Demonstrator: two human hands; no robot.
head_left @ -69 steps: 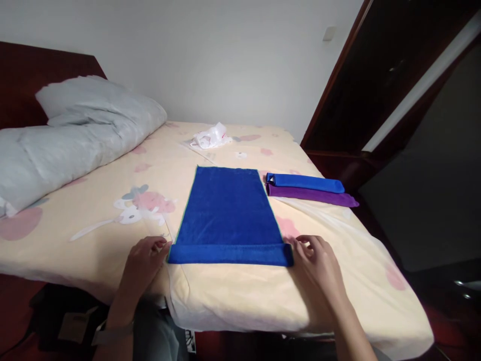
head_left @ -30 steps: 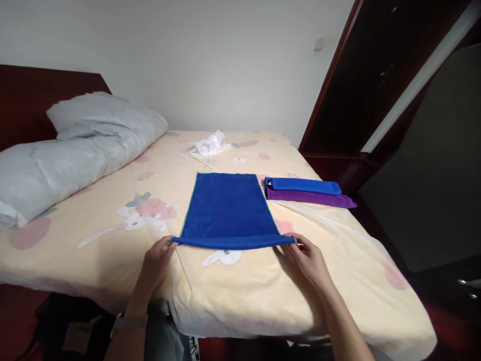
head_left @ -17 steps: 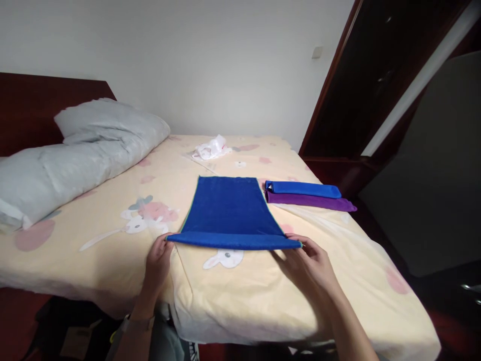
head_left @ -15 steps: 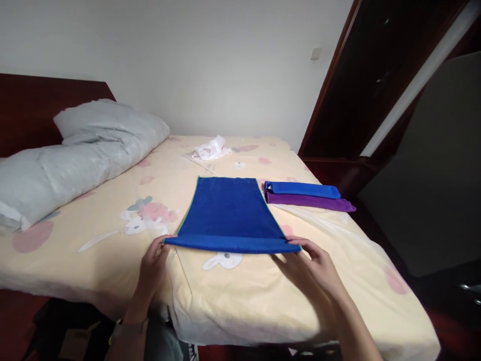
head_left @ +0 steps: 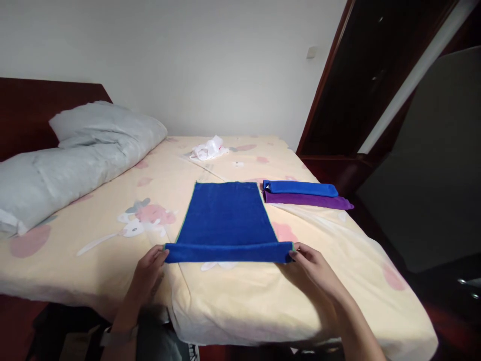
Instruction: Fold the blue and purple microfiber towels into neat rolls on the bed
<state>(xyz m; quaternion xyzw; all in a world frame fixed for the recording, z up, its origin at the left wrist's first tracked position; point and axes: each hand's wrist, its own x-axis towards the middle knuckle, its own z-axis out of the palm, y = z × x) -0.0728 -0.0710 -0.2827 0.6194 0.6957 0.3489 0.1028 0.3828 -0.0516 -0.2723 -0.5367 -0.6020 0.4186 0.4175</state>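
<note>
A blue towel (head_left: 227,213) with thin green edging lies spread on the bed, its near end doubled over into a flat band. My left hand (head_left: 148,268) pinches the left end of that band between thumb and fingers. At the right end, my right hand (head_left: 311,263) grips the band's corner the same way. Right of the towel lie two narrow folded cloths side by side, a blue one (head_left: 302,188) and a purple one (head_left: 308,200).
The bed (head_left: 225,306) has a cream sheet with rabbit and strawberry prints. A bunched grey-white quilt (head_left: 93,145) lies at the left by the dark headboard (head_left: 45,98). Toward the wall sits a crumpled white plastic bag (head_left: 209,149). A dark door (head_left: 356,80) stands at the right.
The towel's near band has come down and toward me and now shows a wider, flatter face. Both hands keep hold of its ends; the right hand has shifted slightly inward.
</note>
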